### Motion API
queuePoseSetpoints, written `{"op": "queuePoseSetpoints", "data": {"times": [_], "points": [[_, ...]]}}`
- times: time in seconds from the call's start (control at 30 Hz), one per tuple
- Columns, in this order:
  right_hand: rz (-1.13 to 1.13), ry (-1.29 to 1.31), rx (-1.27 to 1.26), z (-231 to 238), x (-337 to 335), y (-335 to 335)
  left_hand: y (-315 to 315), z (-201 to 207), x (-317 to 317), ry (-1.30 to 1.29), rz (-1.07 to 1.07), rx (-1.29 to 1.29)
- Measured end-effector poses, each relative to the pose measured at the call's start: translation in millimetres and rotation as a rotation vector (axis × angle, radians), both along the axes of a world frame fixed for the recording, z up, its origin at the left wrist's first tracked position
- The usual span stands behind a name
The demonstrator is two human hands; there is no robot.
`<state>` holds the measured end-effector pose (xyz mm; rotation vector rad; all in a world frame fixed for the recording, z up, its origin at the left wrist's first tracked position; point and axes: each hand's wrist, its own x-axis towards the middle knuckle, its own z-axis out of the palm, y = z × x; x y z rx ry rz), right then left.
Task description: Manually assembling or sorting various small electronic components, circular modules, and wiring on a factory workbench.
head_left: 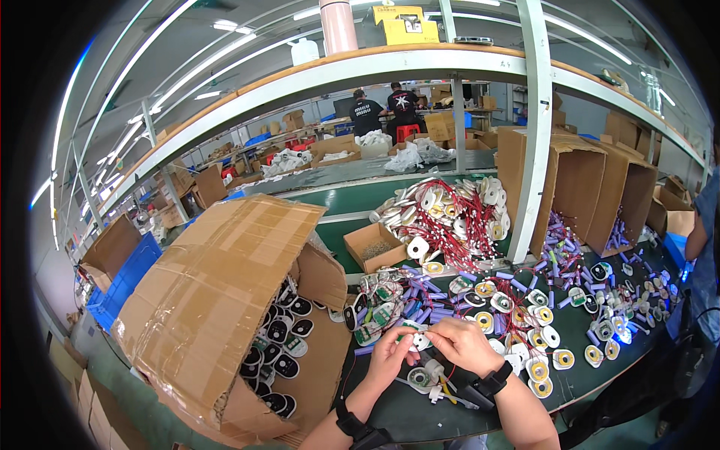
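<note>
My left hand and my right hand meet over the near edge of the dark green worktop. Pinched between their fingertips is a small white housing with a green circuit board, mostly covered by the fingers. Below the hands lies a round white part with a metal piece, beside a white-handled tool. Just beyond them is a heap of purple cylindrical batteries, mixed with white housings and green boards. To the right, white housings with yellow rings trail red wires.
A large taped cardboard box at left spills black-and-white oval shells. Farther back sit a small carton and a pile of red-wired white discs. A metal post rises from the bench; a person stands at right.
</note>
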<state>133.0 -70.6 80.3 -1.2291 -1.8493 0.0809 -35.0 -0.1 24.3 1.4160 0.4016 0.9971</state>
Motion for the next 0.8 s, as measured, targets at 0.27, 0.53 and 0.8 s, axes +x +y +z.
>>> {"op": "queuePoseSetpoints", "data": {"times": [0.27, 0.53, 0.8], "points": [[-0.01, -0.073, 0.034, 2, 0, -1, 0, -3, 1, 0.103, 0.138, 0.105], [-0.051, -0.012, 0.131, 3, -1, 3, -5, 9, 2, 0.184, 0.193, 0.311], [-0.016, -0.169, 0.162, 4, 0, 2, -8, 10, 1, 0.249, 0.209, 0.391]]}}
